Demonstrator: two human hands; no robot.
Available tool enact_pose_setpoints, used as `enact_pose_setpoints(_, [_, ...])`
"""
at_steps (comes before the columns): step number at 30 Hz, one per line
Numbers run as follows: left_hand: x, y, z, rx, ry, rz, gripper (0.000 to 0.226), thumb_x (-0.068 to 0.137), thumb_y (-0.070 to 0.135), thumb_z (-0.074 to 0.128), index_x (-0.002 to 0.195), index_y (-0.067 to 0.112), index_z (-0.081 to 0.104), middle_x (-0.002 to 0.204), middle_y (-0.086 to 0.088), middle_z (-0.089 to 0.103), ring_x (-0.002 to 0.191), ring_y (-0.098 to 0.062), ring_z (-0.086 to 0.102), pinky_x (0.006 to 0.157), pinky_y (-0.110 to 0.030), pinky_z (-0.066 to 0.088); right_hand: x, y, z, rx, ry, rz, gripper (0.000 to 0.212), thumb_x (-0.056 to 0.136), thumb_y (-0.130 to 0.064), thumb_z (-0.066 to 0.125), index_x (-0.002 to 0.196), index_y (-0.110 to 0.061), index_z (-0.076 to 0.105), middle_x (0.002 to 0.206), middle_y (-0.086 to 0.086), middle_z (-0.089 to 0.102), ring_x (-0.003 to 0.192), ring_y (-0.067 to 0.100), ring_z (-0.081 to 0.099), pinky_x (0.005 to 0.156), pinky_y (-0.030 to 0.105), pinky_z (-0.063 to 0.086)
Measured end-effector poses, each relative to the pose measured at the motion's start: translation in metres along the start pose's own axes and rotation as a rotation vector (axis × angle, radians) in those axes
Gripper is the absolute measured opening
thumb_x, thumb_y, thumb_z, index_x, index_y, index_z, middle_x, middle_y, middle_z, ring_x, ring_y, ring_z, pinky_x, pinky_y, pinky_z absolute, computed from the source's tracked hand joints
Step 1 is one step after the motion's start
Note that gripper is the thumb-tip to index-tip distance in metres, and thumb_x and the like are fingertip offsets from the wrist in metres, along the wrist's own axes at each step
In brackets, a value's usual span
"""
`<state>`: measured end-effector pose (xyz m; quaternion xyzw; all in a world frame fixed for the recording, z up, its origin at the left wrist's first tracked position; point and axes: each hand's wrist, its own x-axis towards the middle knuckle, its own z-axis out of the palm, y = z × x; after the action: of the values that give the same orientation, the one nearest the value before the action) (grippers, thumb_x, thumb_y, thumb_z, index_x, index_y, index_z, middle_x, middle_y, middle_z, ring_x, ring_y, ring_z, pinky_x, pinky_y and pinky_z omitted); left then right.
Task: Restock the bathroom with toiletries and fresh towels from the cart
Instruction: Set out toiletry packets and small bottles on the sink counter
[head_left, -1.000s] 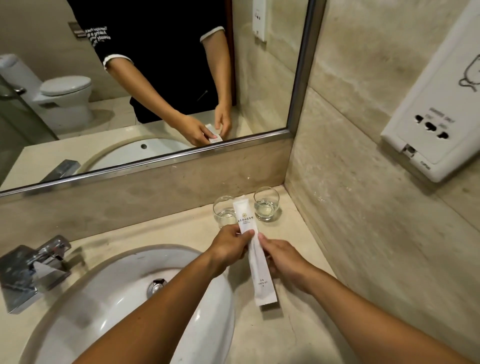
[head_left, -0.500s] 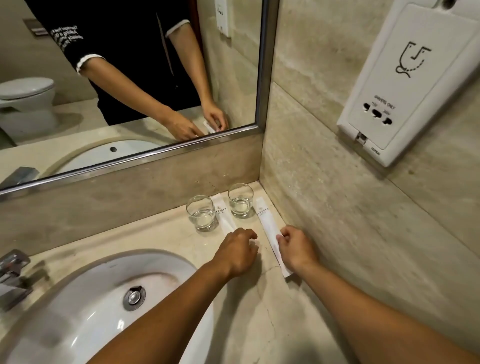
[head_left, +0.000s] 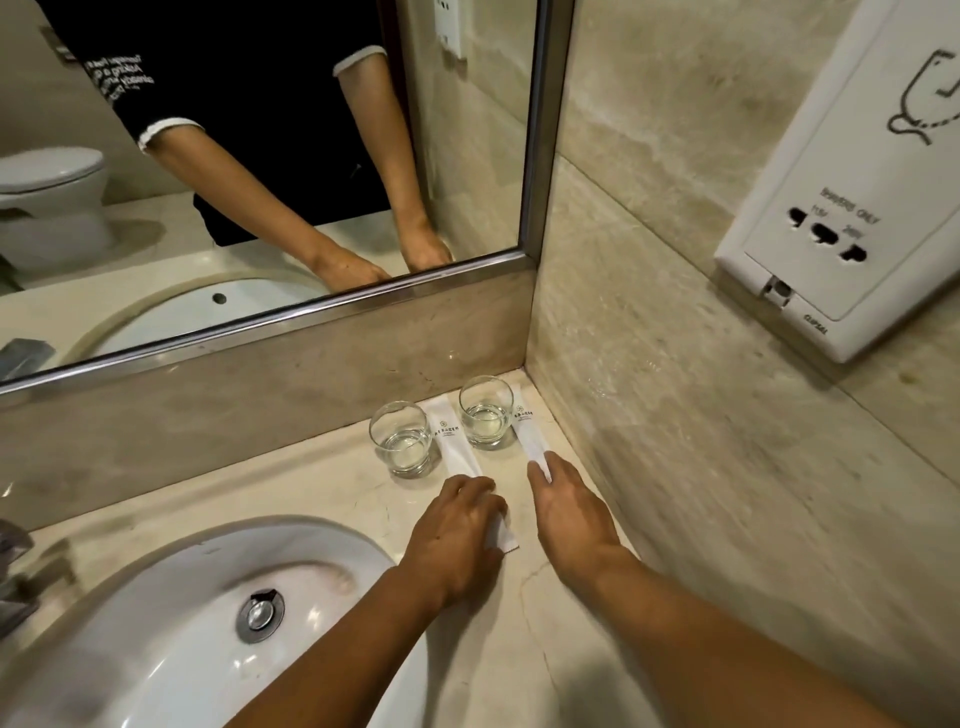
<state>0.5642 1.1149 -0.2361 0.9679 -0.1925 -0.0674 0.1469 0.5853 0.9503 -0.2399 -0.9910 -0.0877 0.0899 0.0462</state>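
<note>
Nearest on the left, the white basin (head_left: 130, 649) fills the desk (head_left: 519, 649) almost to its near edge, leaving a bare strip of stone between its right rim and the right wall. On that strip the left hand (head_left: 457, 540) lies with fingers bent over the near end of the left packet (head_left: 452, 447); whether it grips or only presses it cannot be told. Just to its right the right hand (head_left: 566, 514) lies flatter, its fingertips on the near end of the right packet (head_left: 527, 431), which runs close along the wall's foot. Both long white packets lie flat, pointing to the far corner, each beside a glass: the left glass (head_left: 401, 439) left of the left packet, the right glass (head_left: 485, 413) between the two. Each packet bears a small emblem and a line of print too small to read. Beyond rises a stone backsplash, then the mirror (head_left: 260, 182). On the right wall a white socket plate (head_left: 852, 208) reads "SHAVERS ONLY" and "CLIPSAL".
</note>
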Motion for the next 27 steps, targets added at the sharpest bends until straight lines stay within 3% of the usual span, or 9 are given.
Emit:
enact_pose_setpoints(3, [0.001, -0.001, -0.002, 0.004, -0.012, 0.005, 0.048, 0.085, 0.034, 0.062, 0.131, 0.025, 0.055, 0.149, 0.004, 0.040, 0.137, -0.018, 0.028, 0.112, -0.022, 0.022, 0.010, 0.000, -0.009, 0.003, -0.098, -0.024, 0.069, 0.095, 0.002, 0.043, 0.156, -0.009, 0.013, 0.164, 0.015, 0.007, 0.152, 0.024, 0.011, 0.116, 0.029, 0.027])
enact_pose_setpoints(7, [-0.001, 0.002, -0.006, 0.008, -0.042, -0.001, 0.049, 0.087, 0.036, 0.063, 0.134, 0.025, 0.052, 0.151, 0.003, 0.038, 0.139, -0.019, 0.027, 0.112, -0.022, 0.021, 0.008, -0.003, -0.021, 0.022, -0.152, -0.032, 0.065, 0.099, -0.011, 0.040, 0.158, -0.012, 0.011, 0.165, 0.013, -0.001, 0.152, 0.026, 0.003, 0.120, 0.032, 0.017])
enact_pose_setpoints(9, [-0.005, 0.007, -0.012, -0.006, -0.075, -0.032, 0.057, 0.088, 0.039, 0.064, 0.140, 0.024, 0.047, 0.154, 0.002, 0.034, 0.141, -0.020, 0.027, 0.113, -0.024, 0.021, 0.001, -0.002, -0.027, -0.003, -0.120, -0.053, 0.061, 0.100, -0.020, 0.041, 0.156, -0.015, 0.017, 0.164, 0.013, 0.003, 0.150, 0.030, 0.006, 0.122, 0.036, 0.015])
enact_pose_setpoints(14, [-0.021, 0.020, -0.043, 0.021, -0.209, -0.085, 0.058, 0.098, 0.043, 0.051, 0.147, 0.016, 0.035, 0.151, -0.005, 0.036, 0.134, -0.025, 0.037, 0.112, -0.034, 0.032, -0.019, 0.002, -0.059, 0.031, -0.165, -0.033, 0.047, 0.098, -0.030, 0.048, 0.142, -0.017, 0.043, 0.151, 0.008, 0.030, 0.138, 0.029, 0.032, 0.114, 0.036, 0.030])
enact_pose_setpoints(23, [-0.074, 0.055, -0.122, 0.185, -0.210, -0.009, 0.057, 0.102, 0.041, 0.044, 0.149, 0.011, 0.031, 0.151, -0.014, 0.038, 0.135, -0.033, 0.040, 0.109, -0.043, 0.037, -0.110, -0.001, -0.129, 0.114, -0.229, 0.085, 0.060, 0.097, -0.033, 0.052, 0.152, -0.024, 0.029, 0.152, 0.004, 0.030, 0.135, 0.030, 0.042, 0.107, 0.042, 0.041])
enact_pose_setpoints(27, [-0.106, 0.087, -0.143, 0.209, -0.175, 0.086, 0.055, 0.101, 0.042, 0.048, 0.145, 0.011, 0.037, 0.149, -0.013, 0.042, 0.133, -0.032, 0.043, 0.107, -0.043, 0.039, -0.176, -0.004, -0.148, 0.119, -0.171, 0.132, 0.061, 0.096, -0.038, 0.053, 0.151, -0.026, 0.029, 0.150, 0.003, 0.035, 0.134, 0.028, 0.043, 0.108, 0.043, 0.040])
